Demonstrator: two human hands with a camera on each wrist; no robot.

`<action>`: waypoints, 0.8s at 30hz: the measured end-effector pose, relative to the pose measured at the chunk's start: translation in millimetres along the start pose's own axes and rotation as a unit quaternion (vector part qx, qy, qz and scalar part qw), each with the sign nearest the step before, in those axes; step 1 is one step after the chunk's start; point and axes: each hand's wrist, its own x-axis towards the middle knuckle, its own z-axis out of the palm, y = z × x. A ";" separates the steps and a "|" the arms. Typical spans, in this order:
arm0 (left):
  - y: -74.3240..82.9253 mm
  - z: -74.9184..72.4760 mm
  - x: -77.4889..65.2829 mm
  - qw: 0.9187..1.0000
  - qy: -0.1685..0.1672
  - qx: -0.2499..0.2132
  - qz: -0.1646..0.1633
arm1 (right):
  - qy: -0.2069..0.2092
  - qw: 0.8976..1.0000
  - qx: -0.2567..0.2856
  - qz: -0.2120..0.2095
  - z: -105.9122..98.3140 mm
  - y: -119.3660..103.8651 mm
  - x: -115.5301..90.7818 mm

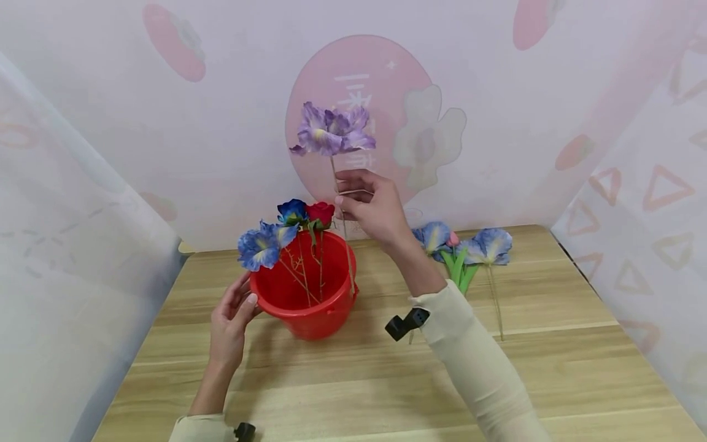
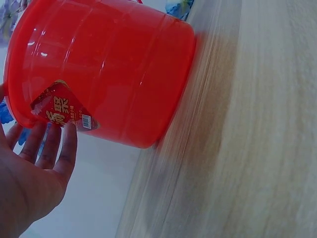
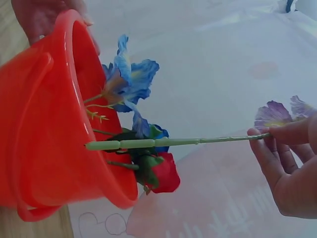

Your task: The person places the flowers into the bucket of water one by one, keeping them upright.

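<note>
My right hand (image 1: 372, 205) pinches the thin stem of a purple artificial iris (image 1: 336, 129), raised bloom-up above the bucket's right side. In the right wrist view, the lower end of its green stem (image 3: 143, 144) overlaps the bucket's rim; I cannot tell whether it is inside. The red bucket (image 1: 315, 322) stands on the table, its mouth facing up. My left hand (image 1: 229, 325) touches the bucket's left side near the rim, fingers extended along the outer wall by a label (image 2: 62, 106). In the bucket stand a blue iris (image 1: 259, 247), a blue rose (image 1: 291, 212) and a red rose (image 1: 320, 213).
Right of the bucket, two blue irises (image 1: 488, 247) and a pink tulip bud (image 1: 453, 239) with green leaves (image 1: 455, 270) lie on the wooden table (image 1: 342, 399). My right forearm partly covers them. Printed pale cloth walls (image 1: 237, 123) enclose the back and sides.
</note>
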 end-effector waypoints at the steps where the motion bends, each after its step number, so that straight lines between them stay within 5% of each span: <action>1: 0.1 0.0 0.1 1.000 0.000 0.001 0.000 | 0.002 1.000 0.002 -0.004 2.2 0.0 1.1; 24: 0.5 -0.4 -0.7 1.000 -0.004 0.001 0.002 | -0.015 0.999 0.000 0.032 65.0 36.5 15.3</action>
